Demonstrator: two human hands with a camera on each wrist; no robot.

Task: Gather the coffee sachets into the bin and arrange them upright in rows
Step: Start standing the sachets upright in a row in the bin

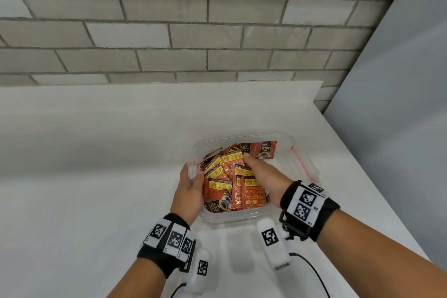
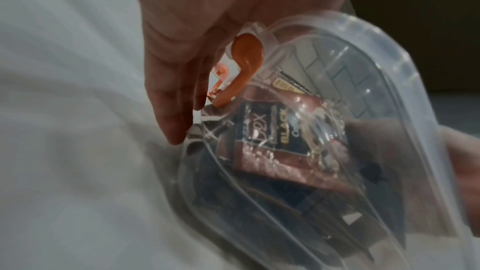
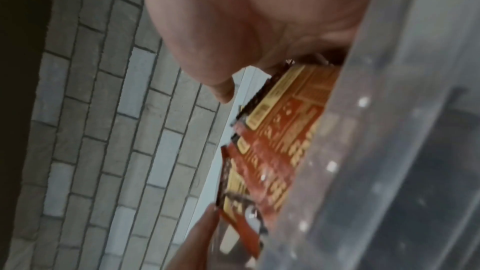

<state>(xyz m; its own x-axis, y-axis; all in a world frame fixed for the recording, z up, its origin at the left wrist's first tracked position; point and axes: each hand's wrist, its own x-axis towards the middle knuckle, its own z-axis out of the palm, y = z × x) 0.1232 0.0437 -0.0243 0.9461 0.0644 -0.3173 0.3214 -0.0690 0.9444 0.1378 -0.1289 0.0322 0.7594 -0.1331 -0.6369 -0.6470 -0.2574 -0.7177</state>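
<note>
Reaching forward from the lower edge of the head view, my left hand (image 1: 191,182) sits against the left wall of the clear bin (image 1: 298,145), fingers (image 2: 179,114) extended and lying along the outside of the plastic beside an orange latch (image 2: 241,69), thumb over the rim; I read it as steadying the wall with straight fingers, not clutching it. My right hand (image 1: 264,178) comes in from the right with the wrist above the near right corner, palm turned toward the pile, and its fingers dip among the coffee sachets (image 1: 232,181); the head view hides the fingertips behind the packets and the right wrist view is blurred, so I cannot tell whether they pinch one or only press. The sachets all lie inside the bin, which stands on the white tabletop (image 1: 96,176) near its right edge. Most are heaped loosely, yellow-labelled backs up, long axes slanting toward the far right, while two at the far wall (image 1: 262,151) stand upright with printed fronts facing me. The heap lies between my two hands, touching the right fingers. Behind the tabletop rises a grey brick wall (image 1: 169,31).
</note>
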